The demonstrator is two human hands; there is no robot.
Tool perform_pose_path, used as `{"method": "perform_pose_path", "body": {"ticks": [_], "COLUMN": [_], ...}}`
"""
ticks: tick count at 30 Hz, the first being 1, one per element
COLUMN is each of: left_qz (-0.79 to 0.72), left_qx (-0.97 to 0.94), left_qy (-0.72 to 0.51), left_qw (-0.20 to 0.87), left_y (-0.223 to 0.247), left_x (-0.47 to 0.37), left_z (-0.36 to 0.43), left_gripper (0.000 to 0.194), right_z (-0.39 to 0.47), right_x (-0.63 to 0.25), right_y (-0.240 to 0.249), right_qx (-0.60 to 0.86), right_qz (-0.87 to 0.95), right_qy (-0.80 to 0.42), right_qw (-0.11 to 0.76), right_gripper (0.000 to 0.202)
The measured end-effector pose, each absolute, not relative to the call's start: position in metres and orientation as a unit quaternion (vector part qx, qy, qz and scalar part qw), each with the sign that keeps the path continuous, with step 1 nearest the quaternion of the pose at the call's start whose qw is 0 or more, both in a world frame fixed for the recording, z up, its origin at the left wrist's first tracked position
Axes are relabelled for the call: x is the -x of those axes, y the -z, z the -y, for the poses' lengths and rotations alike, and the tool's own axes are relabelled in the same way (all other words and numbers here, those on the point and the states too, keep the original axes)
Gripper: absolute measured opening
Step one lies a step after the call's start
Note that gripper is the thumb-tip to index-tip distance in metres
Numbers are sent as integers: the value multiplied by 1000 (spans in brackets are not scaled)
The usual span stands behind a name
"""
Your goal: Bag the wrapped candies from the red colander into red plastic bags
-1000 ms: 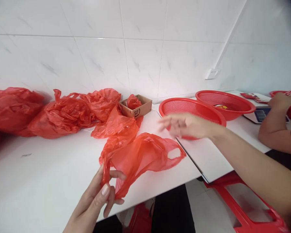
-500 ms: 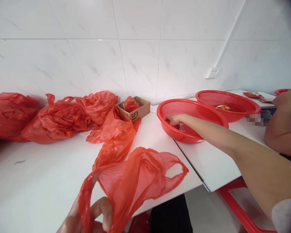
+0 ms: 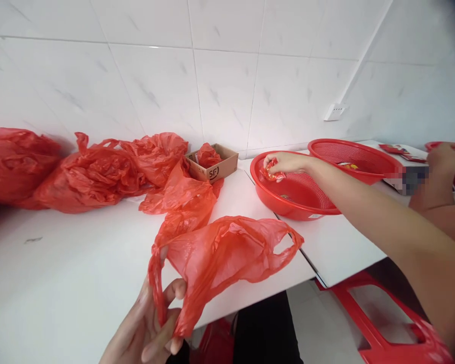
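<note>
My left hand (image 3: 155,313) is at the bottom centre, its fingers hooked through one handle of a thin red plastic bag (image 3: 227,250). The bag spreads to the right over the table's front edge, its other handle loop hanging free. My right hand (image 3: 284,163) is raised at the left rim of the nearer red mesh basket (image 3: 307,207), its fingers closed on a small red-and-white packet (image 3: 273,172). A small item (image 3: 285,197) lies on the basket's bottom, too small to make out.
Several stuffed red bags (image 3: 91,177) line the wall at left. A cardboard box (image 3: 222,164) holds a red bundle. Behind right is a second red basket (image 3: 358,151) with a yellow packet. Another person's hand (image 3: 445,156) shows at far right; a red stool (image 3: 382,313) stands below.
My right hand has lifted from the basket's bottom to its rim, now with a packet in its fingers. My left hand has shifted slightly up and right with the bag.
</note>
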State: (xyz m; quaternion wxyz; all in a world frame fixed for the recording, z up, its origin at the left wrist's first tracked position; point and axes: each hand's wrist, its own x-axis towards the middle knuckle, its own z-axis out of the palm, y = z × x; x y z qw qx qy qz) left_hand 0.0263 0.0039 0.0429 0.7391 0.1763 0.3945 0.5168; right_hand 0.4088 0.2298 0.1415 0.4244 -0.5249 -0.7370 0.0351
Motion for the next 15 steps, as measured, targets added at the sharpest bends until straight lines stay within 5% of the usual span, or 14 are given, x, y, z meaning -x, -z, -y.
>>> {"method": "perform_pose_path", "body": {"ticks": [3,8,15], "left_qz": [-385,-360,-379], "left_qx": [-172,-190,-222], "left_qy": [-546,-551,-568], "left_qw": [725,729,696], "left_y": [-44,-61,-63], "left_x": [-34,-60,-54], "left_z": [-6,-11,4], "left_gripper": [50,44,41], "right_z": [-219,-155,-153], "right_x": [-361,-308,-276], "right_y": [-147,-138,-61], "right_qx": [483,331,435], "right_qz": [789,797,818], "right_qy": [-176,-475,-371], "right_qw": [335,169,59], "right_gripper": [28,33,36]}}
